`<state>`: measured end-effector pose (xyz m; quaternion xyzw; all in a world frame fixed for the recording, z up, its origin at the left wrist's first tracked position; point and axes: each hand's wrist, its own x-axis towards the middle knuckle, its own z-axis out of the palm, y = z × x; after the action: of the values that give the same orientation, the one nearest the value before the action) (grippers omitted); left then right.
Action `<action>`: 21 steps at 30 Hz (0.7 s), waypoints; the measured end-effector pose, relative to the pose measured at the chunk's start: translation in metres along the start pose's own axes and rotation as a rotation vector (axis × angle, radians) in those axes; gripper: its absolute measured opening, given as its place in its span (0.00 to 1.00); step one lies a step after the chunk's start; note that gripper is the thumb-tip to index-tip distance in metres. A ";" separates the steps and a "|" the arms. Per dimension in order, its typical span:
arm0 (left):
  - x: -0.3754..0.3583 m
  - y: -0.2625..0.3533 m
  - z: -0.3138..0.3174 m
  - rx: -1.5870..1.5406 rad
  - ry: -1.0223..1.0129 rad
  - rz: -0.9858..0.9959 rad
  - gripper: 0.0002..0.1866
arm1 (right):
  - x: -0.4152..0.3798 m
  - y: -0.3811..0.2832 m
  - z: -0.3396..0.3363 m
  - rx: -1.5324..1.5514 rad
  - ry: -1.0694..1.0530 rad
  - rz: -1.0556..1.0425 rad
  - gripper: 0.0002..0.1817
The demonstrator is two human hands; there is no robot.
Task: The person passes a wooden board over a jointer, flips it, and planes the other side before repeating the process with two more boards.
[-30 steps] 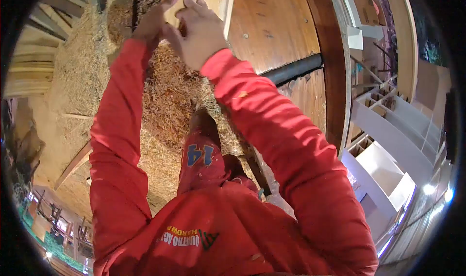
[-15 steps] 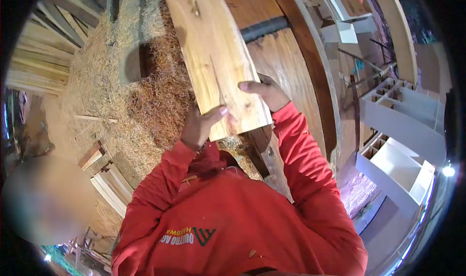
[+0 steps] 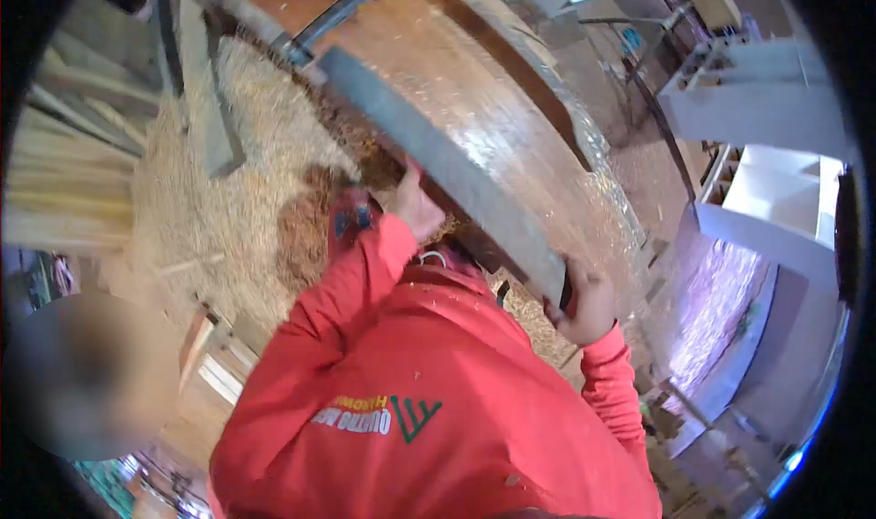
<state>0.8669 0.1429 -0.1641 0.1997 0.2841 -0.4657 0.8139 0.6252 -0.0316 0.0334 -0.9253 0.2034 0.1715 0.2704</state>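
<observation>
A long wooden board (image 3: 447, 167), its narrow greyish side facing up, slants across in front of me beside the wide smooth wooden surface. My right hand (image 3: 584, 302) is wrapped round the near end of it, with the fingers over the end corner. Farther up along its left side, my left hand (image 3: 420, 207) holds the board from the side or below. Some of the left fingers are hidden behind the board, and the view is blurred there.
The wide wooden surface (image 3: 497, 108) has a dark strip (image 3: 342, 12) across it. Wood shavings (image 3: 265, 126) cover the floor at left, near stacked planks (image 3: 68, 186). White drawer-like boxes (image 3: 776, 186) stand at right. A blurred round patch hides the lower left.
The board has been turned from its pale broad face onto its narrow grey side, and its near end has swung right and down. My right hand has moved lower, at the end.
</observation>
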 end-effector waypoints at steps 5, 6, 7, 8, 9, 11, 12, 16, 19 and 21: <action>0.019 -0.068 -0.096 0.287 0.013 -0.127 0.33 | -0.073 0.063 0.050 0.005 0.013 0.163 0.45; 0.022 -0.060 -0.112 0.403 0.091 -0.122 0.33 | -0.082 0.075 0.062 0.005 0.049 0.157 0.44; 0.018 -0.055 -0.108 0.450 0.067 -0.110 0.32 | -0.087 0.092 0.079 -0.001 0.085 0.141 0.44; 0.014 -0.049 -0.104 0.497 0.044 -0.098 0.32 | -0.083 0.105 0.098 -0.012 0.115 0.113 0.44; -0.009 -0.045 -0.075 0.477 -0.072 -0.089 0.32 | -0.086 0.121 0.113 0.081 0.171 0.050 0.45; -0.021 -0.037 -0.055 0.490 -0.181 -0.082 0.33 | -0.082 0.133 0.126 0.061 0.257 -0.004 0.44; -0.020 -0.033 -0.053 0.523 -0.170 -0.089 0.34 | -0.081 0.137 0.130 0.054 0.296 -0.029 0.44; -0.019 -0.065 -0.009 0.641 0.048 0.036 0.35 | -0.071 0.156 0.125 -0.031 0.322 -0.059 0.42; -0.010 -0.082 0.010 0.638 0.172 0.086 0.28 | -0.059 0.175 0.128 0.045 0.383 -0.102 0.36; -0.005 -0.089 0.012 0.634 0.228 0.087 0.28 | -0.058 0.185 0.127 0.036 0.364 -0.092 0.34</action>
<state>0.7905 0.0955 -0.1569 0.5056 0.2057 -0.4703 0.6934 0.4619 -0.0854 -0.1224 -0.9443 0.2098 -0.0151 0.2533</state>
